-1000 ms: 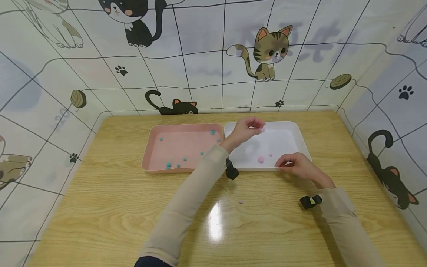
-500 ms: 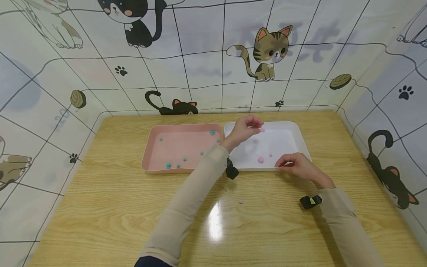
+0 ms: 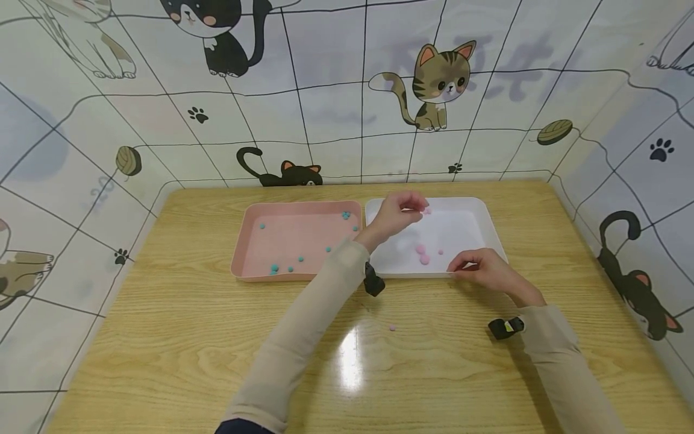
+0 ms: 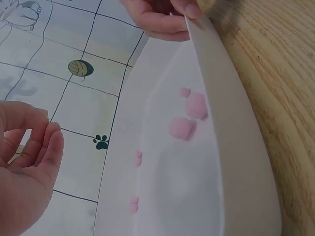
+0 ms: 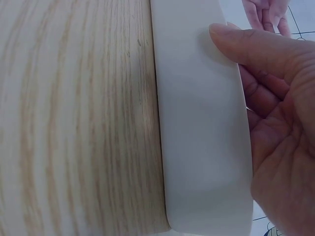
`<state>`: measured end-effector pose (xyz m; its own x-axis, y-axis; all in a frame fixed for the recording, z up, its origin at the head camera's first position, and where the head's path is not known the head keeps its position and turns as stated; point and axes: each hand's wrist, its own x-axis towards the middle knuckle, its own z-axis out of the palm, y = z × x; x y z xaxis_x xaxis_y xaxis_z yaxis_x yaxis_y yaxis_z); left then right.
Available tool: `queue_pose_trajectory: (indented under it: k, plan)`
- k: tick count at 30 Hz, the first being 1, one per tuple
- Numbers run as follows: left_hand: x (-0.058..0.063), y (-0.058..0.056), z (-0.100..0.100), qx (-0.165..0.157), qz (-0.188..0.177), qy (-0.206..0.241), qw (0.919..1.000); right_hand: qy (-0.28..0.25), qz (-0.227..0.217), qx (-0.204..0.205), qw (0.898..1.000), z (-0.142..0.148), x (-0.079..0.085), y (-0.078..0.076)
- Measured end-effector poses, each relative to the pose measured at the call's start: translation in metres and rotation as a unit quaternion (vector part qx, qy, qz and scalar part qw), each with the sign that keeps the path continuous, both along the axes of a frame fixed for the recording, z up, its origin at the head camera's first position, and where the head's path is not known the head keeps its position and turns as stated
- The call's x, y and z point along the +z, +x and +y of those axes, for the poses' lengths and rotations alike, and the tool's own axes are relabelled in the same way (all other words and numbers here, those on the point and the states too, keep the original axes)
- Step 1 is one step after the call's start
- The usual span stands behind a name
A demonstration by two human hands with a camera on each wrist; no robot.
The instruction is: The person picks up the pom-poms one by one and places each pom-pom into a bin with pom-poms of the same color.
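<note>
My left hand [image 3: 398,214] hovers over the far side of the white tray [image 3: 461,226]. Its fingers are loosely curled, and in the left wrist view nothing shows between the fingertips [image 4: 51,135]. My right hand [image 3: 482,269] grips the tray's near rim, thumb [image 5: 236,42] outside and fingers inside. Inside lie two larger pink balls, one [image 3: 420,248] just behind the other [image 3: 425,259], and a small pink ball [image 3: 440,252] to their right. Small pink pieces [image 4: 138,158] rest by the far wall, beyond my left fingertips.
Left of the white tray stands a pink tray [image 3: 282,226] with several teal balls [image 3: 274,267]. A small pink ball [image 3: 392,328] lies on the wooden table [image 3: 434,380] in front. A cat-patterned cloth [image 3: 325,114] rises behind and at both sides.
A pink ball, blurred in mid-tray half a second ago, has come nearer and now sits beside the other large ball. My left hand has hardly shifted; my right hand stays on the rim.
</note>
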<state>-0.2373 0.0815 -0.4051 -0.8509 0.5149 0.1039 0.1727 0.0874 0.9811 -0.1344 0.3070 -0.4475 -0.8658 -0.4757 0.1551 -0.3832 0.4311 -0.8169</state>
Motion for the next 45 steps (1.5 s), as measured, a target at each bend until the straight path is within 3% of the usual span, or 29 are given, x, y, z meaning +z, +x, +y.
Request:
queue_pose_trajectory:
  k: [7,20,32,39,45]
  plan:
    - [0.002,0.009,-0.006,-0.032,0.018,-0.001,0.9993,0.002,-0.001,0.003,1.000,0.001,0.001,-0.001]
    - [-0.003,0.027,-0.018,-0.041,0.007,-0.003,0.9991,0.016,0.005,-0.001,1.000,0.005,-0.001,-0.001]
    - [-0.008,0.045,-0.025,-0.066,0.035,0.021,0.9970,0.013,-0.009,-0.005,1.000,0.003,0.000,0.000]
    - [-0.007,0.060,-0.033,-0.077,0.011,0.025,0.9967,0.013,-0.010,-0.002,1.000,0.001,0.001,0.001]
    - [-0.009,0.069,-0.038,-0.079,0.035,0.022,0.9960,0.017,-0.009,-0.003,1.000,0.001,0.001,0.000]
